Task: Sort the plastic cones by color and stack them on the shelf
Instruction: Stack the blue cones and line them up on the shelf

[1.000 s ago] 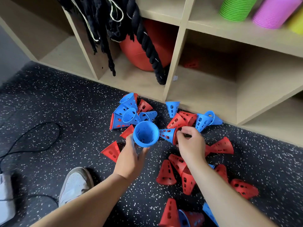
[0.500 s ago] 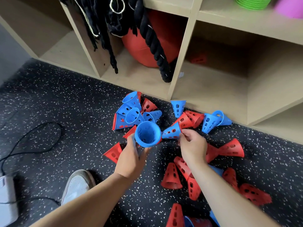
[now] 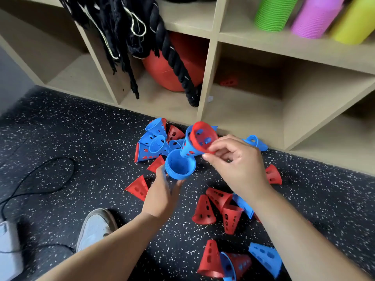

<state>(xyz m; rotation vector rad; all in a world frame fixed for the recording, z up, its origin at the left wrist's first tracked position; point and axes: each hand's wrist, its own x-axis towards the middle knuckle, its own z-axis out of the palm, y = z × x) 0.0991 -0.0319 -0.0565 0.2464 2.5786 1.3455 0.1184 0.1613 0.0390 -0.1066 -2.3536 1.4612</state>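
Observation:
My left hand (image 3: 162, 196) grips a stack of blue cones (image 3: 179, 168) from below, its open mouth facing up. My right hand (image 3: 236, 165) pinches the rim of a red cone (image 3: 204, 136) that is nested inside a blue cone (image 3: 187, 148). That pair is tilted, with its narrow tip over the mouth of the stack. Loose red cones (image 3: 203, 211) and blue cones (image 3: 154, 138) lie scattered on the speckled floor around both hands. One red cone (image 3: 229, 82) lies deep in the bottom shelf compartment (image 3: 243, 116).
A wooden shelf unit (image 3: 209, 63) stands ahead, holding a red ball (image 3: 172, 67) and hanging black ropes (image 3: 174, 57). Green (image 3: 272, 13), pink (image 3: 316, 17) and yellow (image 3: 355, 23) stacks lie on the upper shelf. My white shoe (image 3: 95, 228) and a black cable (image 3: 40, 175) are at left.
My right hand has lifted the blue cone with the red one inside it off the floor and brought its tip over the stack in my left hand.

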